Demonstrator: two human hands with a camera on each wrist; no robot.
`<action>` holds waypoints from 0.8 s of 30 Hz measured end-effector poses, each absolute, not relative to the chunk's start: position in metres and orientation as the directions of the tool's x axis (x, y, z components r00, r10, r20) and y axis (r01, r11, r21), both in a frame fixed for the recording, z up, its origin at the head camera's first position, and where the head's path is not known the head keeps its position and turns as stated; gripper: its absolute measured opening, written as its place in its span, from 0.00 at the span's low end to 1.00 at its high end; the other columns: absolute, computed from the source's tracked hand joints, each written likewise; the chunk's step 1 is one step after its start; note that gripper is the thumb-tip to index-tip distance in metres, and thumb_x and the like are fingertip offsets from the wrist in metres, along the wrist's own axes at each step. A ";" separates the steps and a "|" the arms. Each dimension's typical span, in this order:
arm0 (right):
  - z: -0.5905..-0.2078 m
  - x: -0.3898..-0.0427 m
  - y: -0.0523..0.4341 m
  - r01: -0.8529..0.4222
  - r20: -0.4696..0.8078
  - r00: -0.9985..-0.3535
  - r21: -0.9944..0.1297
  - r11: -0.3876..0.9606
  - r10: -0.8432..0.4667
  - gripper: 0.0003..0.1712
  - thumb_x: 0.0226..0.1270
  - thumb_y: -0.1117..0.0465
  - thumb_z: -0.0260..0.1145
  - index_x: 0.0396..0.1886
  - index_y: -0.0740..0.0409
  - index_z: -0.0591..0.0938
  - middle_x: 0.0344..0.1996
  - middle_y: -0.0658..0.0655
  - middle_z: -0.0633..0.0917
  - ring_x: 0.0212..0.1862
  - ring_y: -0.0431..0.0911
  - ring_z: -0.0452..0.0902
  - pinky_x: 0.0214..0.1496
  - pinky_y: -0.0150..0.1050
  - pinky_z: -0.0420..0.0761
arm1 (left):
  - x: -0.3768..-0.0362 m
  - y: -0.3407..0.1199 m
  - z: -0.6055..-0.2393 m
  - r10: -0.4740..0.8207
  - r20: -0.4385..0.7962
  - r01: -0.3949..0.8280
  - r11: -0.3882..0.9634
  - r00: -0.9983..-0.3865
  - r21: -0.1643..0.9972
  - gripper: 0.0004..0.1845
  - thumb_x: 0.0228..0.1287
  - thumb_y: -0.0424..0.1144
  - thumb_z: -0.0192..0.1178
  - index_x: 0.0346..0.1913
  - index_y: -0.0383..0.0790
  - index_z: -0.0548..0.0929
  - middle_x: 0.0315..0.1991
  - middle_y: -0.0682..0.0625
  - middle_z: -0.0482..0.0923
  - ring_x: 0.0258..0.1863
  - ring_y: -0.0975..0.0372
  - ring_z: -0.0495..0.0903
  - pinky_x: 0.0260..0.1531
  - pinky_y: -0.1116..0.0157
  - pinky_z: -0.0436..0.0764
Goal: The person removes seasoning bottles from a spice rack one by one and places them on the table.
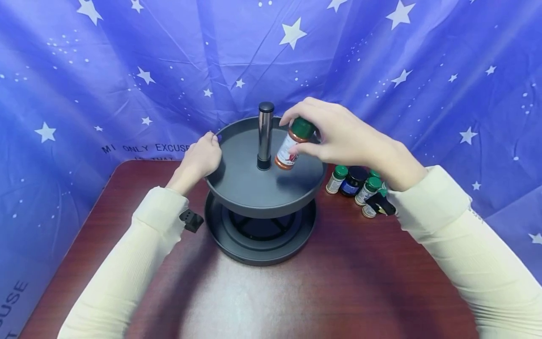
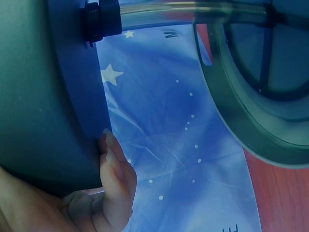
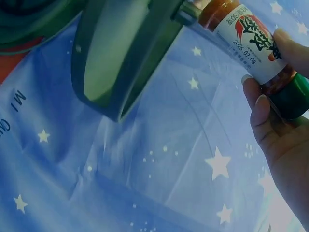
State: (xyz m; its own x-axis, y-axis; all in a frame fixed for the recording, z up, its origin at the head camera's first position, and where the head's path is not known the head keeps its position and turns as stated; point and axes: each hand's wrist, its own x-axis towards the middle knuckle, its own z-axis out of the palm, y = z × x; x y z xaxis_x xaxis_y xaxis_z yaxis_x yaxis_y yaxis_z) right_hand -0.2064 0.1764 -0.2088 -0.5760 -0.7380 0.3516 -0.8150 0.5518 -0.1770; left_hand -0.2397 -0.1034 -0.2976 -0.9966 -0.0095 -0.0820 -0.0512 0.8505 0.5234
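A two-tier round rack stands on the table, its dark grey upper tray [image 1: 241, 183] set above a matching lower tray [image 1: 260, 256] on a metal post [image 1: 265, 134]. At the upper tray's left rim, my left hand [image 1: 202, 155] grips the edge; the left wrist view shows its fingers [image 2: 116, 179] curled beneath. My right hand [image 1: 334, 129] holds a spice jar [image 1: 288, 153] by its green-capped end, tilted over the upper tray, right of the post. Red-orange contents and a white label with red and black print show on the jar [image 3: 251, 43] in the right wrist view.
To the rack's right, several green-capped jars [image 1: 337, 179] and a dark jar [image 1: 354, 181] stand grouped on the brown table [image 1: 360, 273], partly behind the right wrist's camera [image 1: 381, 203]. A blue star-patterned curtain [image 1: 237, 42] hangs close behind the rack.
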 end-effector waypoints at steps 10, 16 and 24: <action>-0.203 -0.212 0.199 -0.788 0.434 -0.597 -0.162 0.594 -0.674 0.25 0.57 0.62 0.76 0.54 0.58 0.80 0.48 0.55 0.83 0.39 0.40 0.72 0.37 0.31 0.72 | -0.240 -0.105 -0.299 -0.008 -0.065 -0.041 0.853 -0.998 0.521 0.29 0.79 0.44 0.25 0.75 0.35 0.56 0.77 0.39 0.55 0.74 0.38 0.58 0.73 0.44 0.58; -0.203 -0.214 0.213 -0.740 0.464 -0.643 -0.168 0.651 -0.610 0.25 0.58 0.63 0.74 0.56 0.56 0.79 0.48 0.56 0.82 0.35 0.41 0.68 0.36 0.30 0.67 | -0.239 -0.105 -0.298 -0.008 -0.072 -0.044 0.853 -0.997 0.520 0.29 0.79 0.44 0.25 0.76 0.35 0.56 0.77 0.39 0.55 0.73 0.38 0.58 0.73 0.44 0.58; -0.199 -0.217 0.232 -0.696 0.505 -0.665 -0.152 0.702 -0.550 0.22 0.59 0.62 0.73 0.53 0.57 0.80 0.48 0.57 0.82 0.36 0.41 0.67 0.37 0.32 0.66 | -0.239 -0.104 -0.298 -0.004 -0.073 -0.042 0.852 -0.997 0.522 0.29 0.79 0.44 0.25 0.75 0.36 0.57 0.77 0.39 0.56 0.73 0.37 0.59 0.72 0.43 0.59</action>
State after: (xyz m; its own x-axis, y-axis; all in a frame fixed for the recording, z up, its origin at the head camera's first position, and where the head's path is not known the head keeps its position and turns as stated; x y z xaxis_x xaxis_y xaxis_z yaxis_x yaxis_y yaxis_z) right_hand -0.2175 0.2319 -0.1987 -0.6653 -0.5501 0.5047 -0.6957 0.7022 -0.1516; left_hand -0.2389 -0.1039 -0.2982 -0.9973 -0.0042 -0.0730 -0.0418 0.8518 0.5222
